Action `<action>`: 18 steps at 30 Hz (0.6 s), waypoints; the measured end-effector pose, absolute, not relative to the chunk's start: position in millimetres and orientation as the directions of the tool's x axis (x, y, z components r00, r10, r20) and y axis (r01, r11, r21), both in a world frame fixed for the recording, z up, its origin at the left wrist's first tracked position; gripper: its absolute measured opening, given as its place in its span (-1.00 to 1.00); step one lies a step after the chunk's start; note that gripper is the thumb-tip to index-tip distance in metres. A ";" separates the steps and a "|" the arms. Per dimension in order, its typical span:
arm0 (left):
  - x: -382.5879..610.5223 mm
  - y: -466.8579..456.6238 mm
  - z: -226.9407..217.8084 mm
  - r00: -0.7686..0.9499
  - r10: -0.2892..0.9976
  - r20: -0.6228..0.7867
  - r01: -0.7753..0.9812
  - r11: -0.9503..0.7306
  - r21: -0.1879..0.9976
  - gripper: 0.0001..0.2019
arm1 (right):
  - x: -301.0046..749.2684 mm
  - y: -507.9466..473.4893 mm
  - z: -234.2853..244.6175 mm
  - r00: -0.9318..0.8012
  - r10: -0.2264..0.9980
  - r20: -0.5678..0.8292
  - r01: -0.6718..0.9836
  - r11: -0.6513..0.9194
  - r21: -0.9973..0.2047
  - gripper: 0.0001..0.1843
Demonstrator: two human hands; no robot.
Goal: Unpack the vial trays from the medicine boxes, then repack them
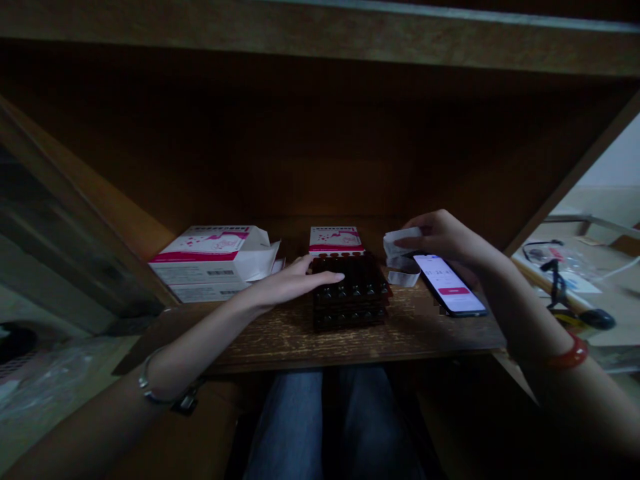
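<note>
A stack of dark brown plastic trays [350, 283] with moulded pockets sits at the middle of the wooden shelf. My left hand [290, 279] lies against its left side, fingers stretched out and thumb apart over the top; the far fingertips are partly hidden. Right of the stack, my right hand [437, 233] pinches a white folded paper strip [404, 275] that curls down toward the wood. Behind the trays is a small white and pink carton [335, 239]. Just under my right hand lies a phone [453, 287] with a lit screen.
White and pink cartons [205, 257], stacked at the left, have an open flap facing right. Wooden walls and an overhanging upper edge [320, 37] enclose the shelf. Beyond the right wall, a side table [600, 267] holds a cable and plastic wrapping.
</note>
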State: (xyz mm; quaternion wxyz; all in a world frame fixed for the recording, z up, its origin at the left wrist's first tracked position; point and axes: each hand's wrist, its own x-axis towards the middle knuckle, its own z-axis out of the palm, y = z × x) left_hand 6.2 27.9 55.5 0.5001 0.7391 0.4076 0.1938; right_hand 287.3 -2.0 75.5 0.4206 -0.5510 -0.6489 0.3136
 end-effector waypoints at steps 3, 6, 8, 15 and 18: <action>8.1 26.4 52.8 0.646 0.748 -0.152 0.397 -0.158 0.904 -0.27 | 297.4 14.2 64.6 -0.100 0.983 0.152 0.656 0.180 -0.733 -0.81; 7.4 30.1 47.3 0.660 0.733 -0.166 0.401 -0.157 0.902 0.03 | 304.5 31.6 51.8 -0.095 0.990 0.106 0.782 0.140 -0.608 -0.84; 6.1 32.8 44.5 0.674 0.729 -0.116 0.370 -0.198 0.908 0.17 | 308.0 38.7 45.4 -0.106 0.991 0.084 0.791 0.135 -0.597 -0.84; -1.4 31.8 46.1 0.760 0.644 -0.088 0.517 -0.516 0.683 0.38 | 321.0 44.9 32.1 -0.226 0.974 -0.035 0.733 0.146 -0.664 -0.77; -2.6 30.8 45.2 0.768 0.633 -0.096 0.542 -0.564 0.623 0.40 | 325.4 46.0 30.3 -0.233 0.972 -0.029 0.712 0.150 -0.686 -0.81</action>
